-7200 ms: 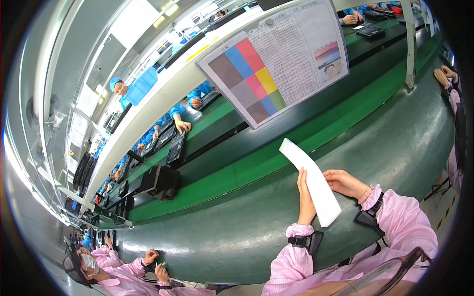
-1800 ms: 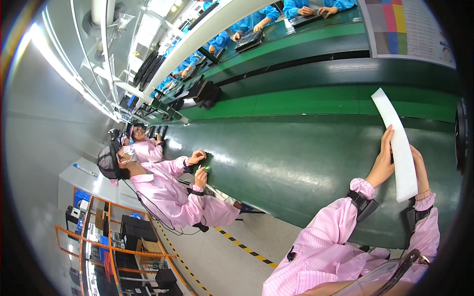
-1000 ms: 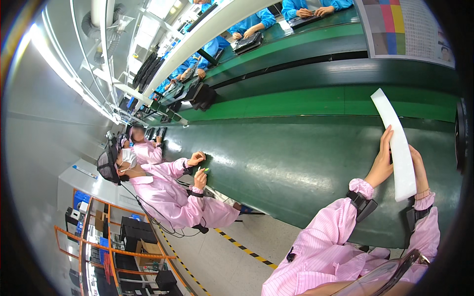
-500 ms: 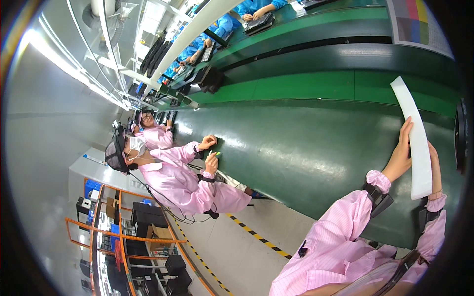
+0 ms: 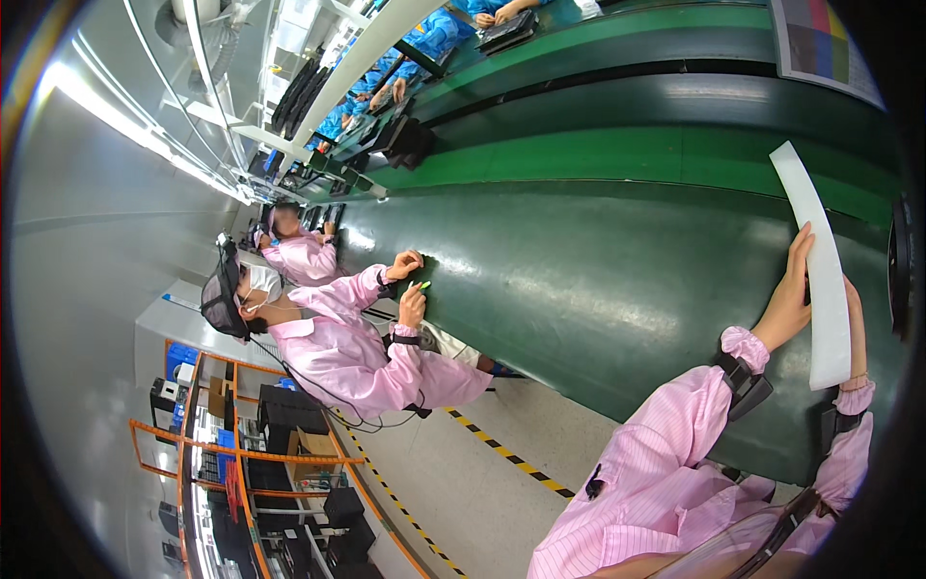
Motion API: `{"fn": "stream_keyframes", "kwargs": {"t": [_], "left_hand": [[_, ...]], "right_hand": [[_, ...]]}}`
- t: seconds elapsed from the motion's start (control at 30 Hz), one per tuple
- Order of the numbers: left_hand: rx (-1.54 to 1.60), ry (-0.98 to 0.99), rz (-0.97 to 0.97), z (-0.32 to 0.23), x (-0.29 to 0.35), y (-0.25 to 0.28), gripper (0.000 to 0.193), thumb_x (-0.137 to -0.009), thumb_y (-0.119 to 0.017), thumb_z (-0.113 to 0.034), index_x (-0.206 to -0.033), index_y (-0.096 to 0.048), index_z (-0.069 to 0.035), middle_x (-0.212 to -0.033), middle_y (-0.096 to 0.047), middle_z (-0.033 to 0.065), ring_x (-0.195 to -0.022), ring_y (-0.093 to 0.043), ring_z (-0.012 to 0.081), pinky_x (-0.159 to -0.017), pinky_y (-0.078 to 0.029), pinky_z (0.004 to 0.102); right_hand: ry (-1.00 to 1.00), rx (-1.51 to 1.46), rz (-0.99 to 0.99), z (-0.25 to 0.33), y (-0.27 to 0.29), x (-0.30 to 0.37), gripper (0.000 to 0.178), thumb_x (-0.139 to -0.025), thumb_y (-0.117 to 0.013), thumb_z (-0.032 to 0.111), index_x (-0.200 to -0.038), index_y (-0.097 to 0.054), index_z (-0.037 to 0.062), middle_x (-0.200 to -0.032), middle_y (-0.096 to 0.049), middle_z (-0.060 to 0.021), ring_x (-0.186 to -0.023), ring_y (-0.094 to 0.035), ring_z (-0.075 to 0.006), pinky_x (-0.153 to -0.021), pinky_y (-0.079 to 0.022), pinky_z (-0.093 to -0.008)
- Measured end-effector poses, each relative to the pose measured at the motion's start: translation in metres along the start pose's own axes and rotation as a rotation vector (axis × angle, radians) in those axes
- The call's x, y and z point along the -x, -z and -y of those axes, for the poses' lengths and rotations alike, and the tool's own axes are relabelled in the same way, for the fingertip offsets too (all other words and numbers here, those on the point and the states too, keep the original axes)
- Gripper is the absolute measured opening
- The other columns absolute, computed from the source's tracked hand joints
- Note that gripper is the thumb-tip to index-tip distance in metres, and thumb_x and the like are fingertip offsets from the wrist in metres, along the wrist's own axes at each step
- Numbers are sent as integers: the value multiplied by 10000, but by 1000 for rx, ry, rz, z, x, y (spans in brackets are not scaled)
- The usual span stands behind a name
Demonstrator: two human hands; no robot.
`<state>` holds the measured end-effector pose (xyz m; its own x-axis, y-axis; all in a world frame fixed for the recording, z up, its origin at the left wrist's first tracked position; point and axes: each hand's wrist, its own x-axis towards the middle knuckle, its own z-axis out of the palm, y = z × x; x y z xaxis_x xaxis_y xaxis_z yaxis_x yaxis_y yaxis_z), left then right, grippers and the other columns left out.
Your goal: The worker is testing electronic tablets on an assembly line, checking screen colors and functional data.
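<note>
Here I am at the right end of what I can see of the green table, with a long white strip up between my hands, its lower end toward the near edge, its upper end showing against the bright green band past the far edge. My left hand has it: fingers together, tips pressed to the strip's left side, thumb out of sight. My right hand comes up along the other side, mostly hidden, so I can't tell how its fingers sit. Down the near edge to my left, a pink-sleeved co-worker pinches something green-tipped.
</note>
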<state>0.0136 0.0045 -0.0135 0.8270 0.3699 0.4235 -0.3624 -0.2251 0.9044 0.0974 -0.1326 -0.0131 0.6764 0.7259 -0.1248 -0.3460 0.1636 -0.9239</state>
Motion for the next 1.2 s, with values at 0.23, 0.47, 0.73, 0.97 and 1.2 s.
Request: {"fn": "stream_keyframes", "kwargs": {"t": [0.23,0.47,0.73,0.97,1.2], "left_hand": [[3,21,36,0,-1,1,862,-752,-681,-34,-1427,-145,-77,-1523,-92,114,-1304,-353,324,-994,-399,374],[-21,18,30,-2,-1,0,843,-763,-682,-55,-1422,-156,-71,-1520,-104,118,-1310,-343,325,-1001,-391,375],[-60,12,43,-7,-2,1,831,-766,-688,-78,-1412,-166,-63,-1512,-109,134,-1359,-265,353,-1060,-338,392],[-51,39,63,-11,-2,0,855,-766,-696,-86,-1426,-154,-74,-1512,-110,125,-1369,-244,341,-1073,-323,390],[-66,8,18,-11,-1,0,864,-761,-703,-91,-1428,-155,-79,-1512,-113,123,-1372,-235,337,-1079,-314,385]], "right_hand": [[14,-14,11,-3,1,-3,402,-976,-419,246,-1240,-491,-49,-1063,-613,-53,-866,-603,-65,-731,-500,-192],[6,-44,8,3,-4,-2,396,-972,-420,240,-1243,-487,-42,-1045,-620,-49,-816,-616,-57,-683,-511,-179],[-44,-136,-89,16,-22,7,365,-968,-420,212,-1225,-500,-35,-1038,-623,-52,-827,-623,-68,-694,-519,-190],[-60,-146,6,23,-16,8,335,-950,-444,167,-1217,-506,-27,-1060,-624,-65,-861,-635,-96,-736,-541,-229],[-44,-163,4,22,-16,9,332,-952,-436,162,-1217,-508,-25,-1069,-623,-66,-862,-636,-96,-741,-537,-221]]}}
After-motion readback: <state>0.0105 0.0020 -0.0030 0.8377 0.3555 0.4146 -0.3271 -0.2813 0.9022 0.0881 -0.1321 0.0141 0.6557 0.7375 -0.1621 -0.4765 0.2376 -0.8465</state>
